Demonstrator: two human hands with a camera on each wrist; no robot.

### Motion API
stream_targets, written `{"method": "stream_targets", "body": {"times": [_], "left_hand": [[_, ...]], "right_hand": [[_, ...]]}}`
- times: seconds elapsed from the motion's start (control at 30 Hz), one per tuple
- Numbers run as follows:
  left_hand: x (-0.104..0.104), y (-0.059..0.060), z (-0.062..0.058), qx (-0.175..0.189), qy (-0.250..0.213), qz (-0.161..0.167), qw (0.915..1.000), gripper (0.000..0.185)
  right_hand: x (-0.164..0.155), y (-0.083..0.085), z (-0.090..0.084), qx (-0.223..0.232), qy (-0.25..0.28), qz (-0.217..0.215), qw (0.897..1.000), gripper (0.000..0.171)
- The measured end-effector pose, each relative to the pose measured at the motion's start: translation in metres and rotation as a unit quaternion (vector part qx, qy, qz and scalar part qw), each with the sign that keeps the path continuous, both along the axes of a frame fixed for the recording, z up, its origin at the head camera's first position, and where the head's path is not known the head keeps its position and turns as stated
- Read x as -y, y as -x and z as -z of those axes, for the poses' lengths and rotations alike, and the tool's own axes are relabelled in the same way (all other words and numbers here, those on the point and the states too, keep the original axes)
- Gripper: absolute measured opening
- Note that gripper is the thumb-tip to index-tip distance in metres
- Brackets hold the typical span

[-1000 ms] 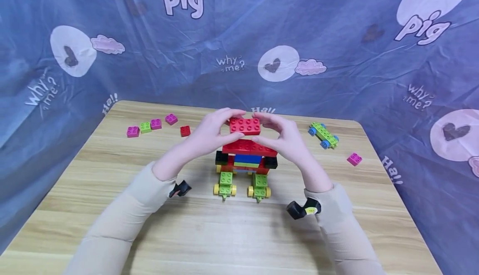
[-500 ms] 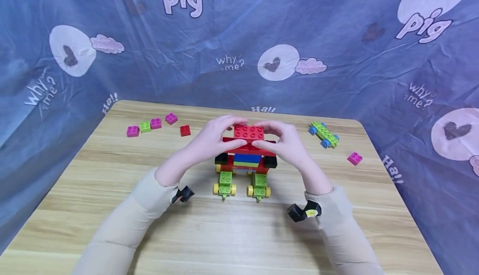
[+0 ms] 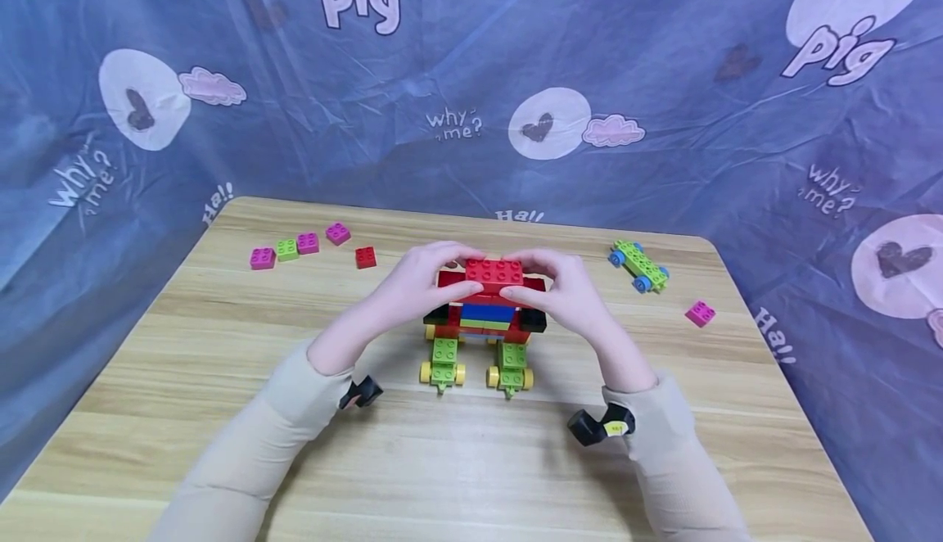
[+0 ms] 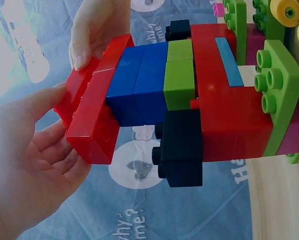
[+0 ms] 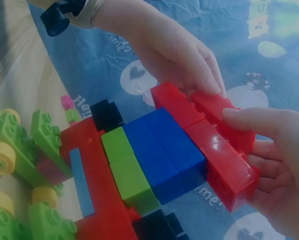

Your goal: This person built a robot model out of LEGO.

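In the head view my left hand [image 3: 417, 286] and right hand [image 3: 566, 290] pinch a red eight-stud brick [image 3: 494, 273] from both ends, thumbs in front and fingers behind. The brick sits at the top of a block figure [image 3: 488, 313], over its wide red layer. In the left wrist view that red layer [image 4: 97, 120] lies right against the held brick [image 4: 77, 92]. Blue bricks [image 5: 157, 150], lime green bricks [image 5: 132, 182] and a red body follow below. Black bricks [image 4: 182, 147] stick out at the sides. Green wheeled bases [image 3: 444, 362] with yellow wheels carry the figure.
On the wooden table [image 3: 457, 468], pink bricks [image 3: 262, 259], a green brick [image 3: 287, 249] and a small red brick [image 3: 365, 257] lie at the back left. At the right are a green wheeled base [image 3: 639, 267] with blue wheels and another pink brick [image 3: 701, 313]. Blue printed cloth [image 3: 471, 75] hangs behind.
Both hands have lowered the red brick and shifted it slightly right, from above the figure down onto its red top layer. The figure and loose bricks have stayed in place.
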State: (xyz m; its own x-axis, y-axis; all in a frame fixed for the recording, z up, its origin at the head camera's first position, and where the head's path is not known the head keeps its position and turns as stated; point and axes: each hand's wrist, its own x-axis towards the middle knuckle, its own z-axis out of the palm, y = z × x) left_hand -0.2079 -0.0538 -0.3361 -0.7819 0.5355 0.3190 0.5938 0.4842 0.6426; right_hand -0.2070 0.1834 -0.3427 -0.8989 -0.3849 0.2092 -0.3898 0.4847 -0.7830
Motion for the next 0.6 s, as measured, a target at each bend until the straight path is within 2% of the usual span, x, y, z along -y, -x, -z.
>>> {"method": "stream_targets", "body": {"times": [0.6], "left_hand": [[-0.0025,-0.0042,0.0021,0.009,0.004,-0.009,0.9999,0.043]], "right_hand": [[-0.0004,-0.004,0.0019,0.002,0.001,0.002,1.0,0.041]]}}
